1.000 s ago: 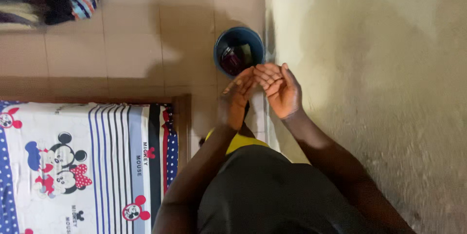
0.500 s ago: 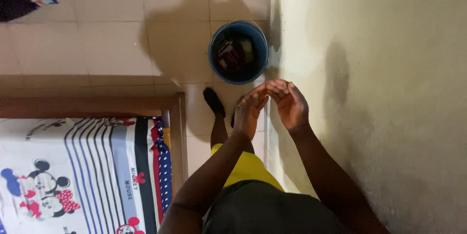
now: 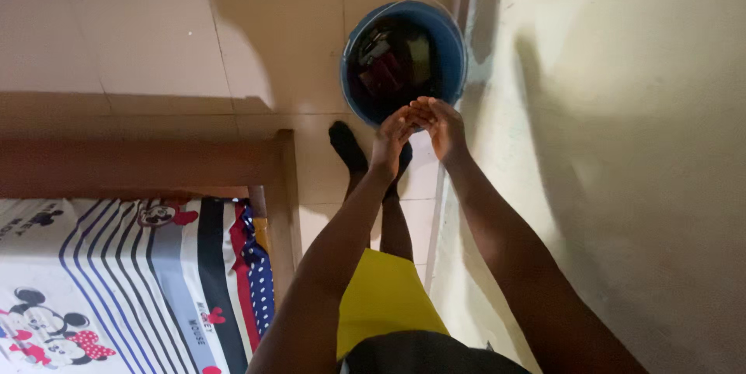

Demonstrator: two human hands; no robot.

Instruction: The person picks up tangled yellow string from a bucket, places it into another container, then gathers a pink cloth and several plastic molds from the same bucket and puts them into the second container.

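My left hand (image 3: 391, 135) and my right hand (image 3: 441, 124) are stretched out together, fingertips touching, just over the near rim of a blue bucket (image 3: 449, 36). The bucket stands on the tiled floor against the wall and holds dark items. Both hands have slightly curled fingers and I see nothing held in either. My legs and dark-socked feet (image 3: 346, 147) are below the hands.
A cream plastered wall (image 3: 622, 149) runs along the right. A wooden bed frame (image 3: 284, 187) with a striped cartoon-print sheet (image 3: 116, 281) lies at lower left. Beige floor tiles (image 3: 155, 32) fill the upper left.
My arms have extended forward, so both hands moved from in front of my body to the bucket's near rim. The view shifted closer to the bucket.
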